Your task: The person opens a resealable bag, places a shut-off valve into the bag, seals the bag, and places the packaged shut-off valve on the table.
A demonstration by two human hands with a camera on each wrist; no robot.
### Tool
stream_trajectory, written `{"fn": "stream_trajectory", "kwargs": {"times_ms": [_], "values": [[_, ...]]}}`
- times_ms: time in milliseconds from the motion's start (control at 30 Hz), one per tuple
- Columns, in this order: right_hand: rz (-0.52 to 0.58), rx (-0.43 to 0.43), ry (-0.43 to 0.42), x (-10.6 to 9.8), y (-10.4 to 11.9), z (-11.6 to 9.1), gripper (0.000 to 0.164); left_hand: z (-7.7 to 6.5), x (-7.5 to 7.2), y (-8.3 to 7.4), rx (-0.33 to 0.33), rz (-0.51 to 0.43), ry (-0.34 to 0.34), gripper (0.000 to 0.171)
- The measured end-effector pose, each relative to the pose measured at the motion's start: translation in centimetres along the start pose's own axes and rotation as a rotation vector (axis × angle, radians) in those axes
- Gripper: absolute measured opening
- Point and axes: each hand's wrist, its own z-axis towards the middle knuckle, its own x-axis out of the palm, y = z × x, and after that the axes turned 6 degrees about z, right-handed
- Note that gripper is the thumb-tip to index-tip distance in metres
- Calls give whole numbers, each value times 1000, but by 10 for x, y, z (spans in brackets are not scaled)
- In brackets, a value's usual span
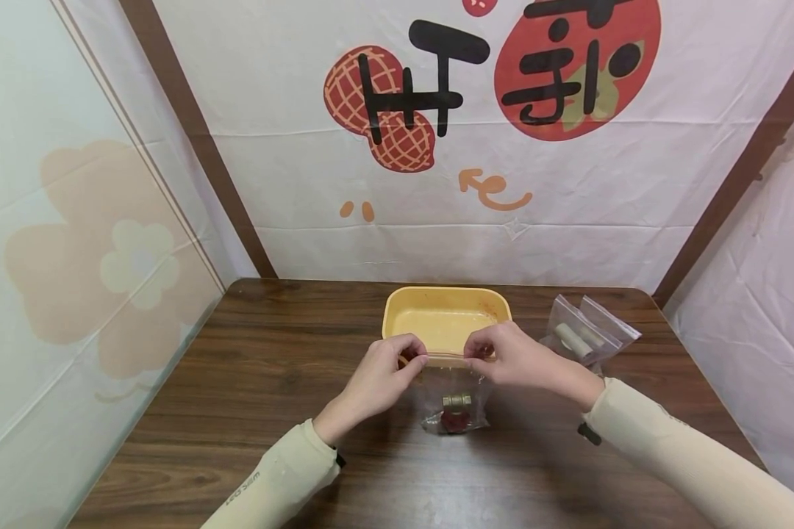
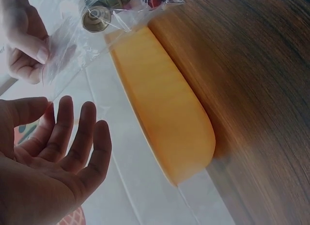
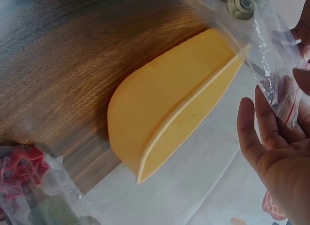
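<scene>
In the head view a clear zip bag (image 1: 435, 389) hangs upright in front of the yellow tub. My left hand (image 1: 378, 376) pinches its top edge at one corner between thumb and index finger. At the opposite corner my right hand (image 1: 514, 357) pinches the same edge, which is stretched straight between the two. Inside, at the bottom of the bag, lies a brass valve (image 1: 456, 401) with a red handle (image 1: 455, 421). The right wrist view shows a red line (image 3: 292, 106) along the bag's top and the valve's threaded end (image 3: 240, 5).
The yellow tub (image 1: 390, 316) stands at the back middle of the dark wood table (image 1: 291, 330). To its right are clear zip bags (image 1: 625, 328) holding pale cylindrical pieces. A bagged valve with a red handwheel (image 3: 26, 169) appears low in the right wrist view. Printed cloth (image 1: 291, 176) hangs behind.
</scene>
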Motion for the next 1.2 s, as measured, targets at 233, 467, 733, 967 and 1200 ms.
{"fn": "stream_trajectory", "kwargs": {"times_ms": [233, 467, 733, 967, 1200], "values": [[7, 3, -39, 0, -1, -4, 15, 0, -1, -1, 2, -1, 6, 10], [-7, 20, -43, -1, -3, -6, 14, 0, -1, -1, 2, -4, 10, 11], [-32, 22, -64, -3, -8, -10, 16, -1, -1, -2, 1, 3, 10, 10], [-41, 45, -62, -5, -8, -12, 15, 0, 0, -1, 4, 3, 2, 12], [-31, 32, -53, -7, -8, -14, 17, 0, 0, -1, 6, 11, -1, 11]]}}
